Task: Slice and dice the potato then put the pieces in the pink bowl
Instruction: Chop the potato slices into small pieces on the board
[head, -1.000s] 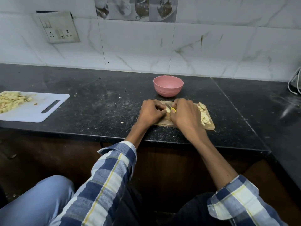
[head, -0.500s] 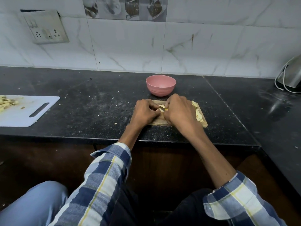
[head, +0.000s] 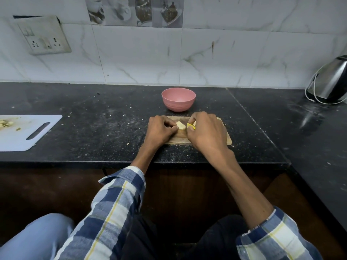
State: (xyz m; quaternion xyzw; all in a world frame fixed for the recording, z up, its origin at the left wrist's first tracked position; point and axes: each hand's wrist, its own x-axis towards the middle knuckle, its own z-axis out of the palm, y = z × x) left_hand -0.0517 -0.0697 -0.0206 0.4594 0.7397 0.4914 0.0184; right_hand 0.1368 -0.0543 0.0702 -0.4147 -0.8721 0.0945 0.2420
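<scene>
Since the earlier frames the view has swung right — a steel kettle (head: 330, 81) now shows at the far right of the black counter (head: 93, 132), and less of the white cutting board (head: 24, 134) remains at the left. The cut pieces that lay in plain sight on the right half of the wooden board (head: 180, 136) are now hidden behind the right hand (head: 206, 132); whether they are still there cannot be told.

The two hands sit close together over the wooden board. The left hand (head: 161, 129) has its fingers curled, pinching a pale piece of potato (head: 180, 125) against the board. The right hand is curled around a knife with a yellow handle (head: 191, 125), of which only a sliver shows; the blade is hidden.

The task looks to be mid-way, in the dicing stage: the potato is already reduced to a small piece, yet the pink bowl (head: 178, 99), just behind the board, shows no pieces inside — so the transfer is not yet done. A few pale scraps (head: 5, 123) lie on the white board.

No brand, label or legible writing shows; the wall socket plate (head: 44, 35) and the printed food tiles (head: 135, 11) carry no readable text.
</scene>
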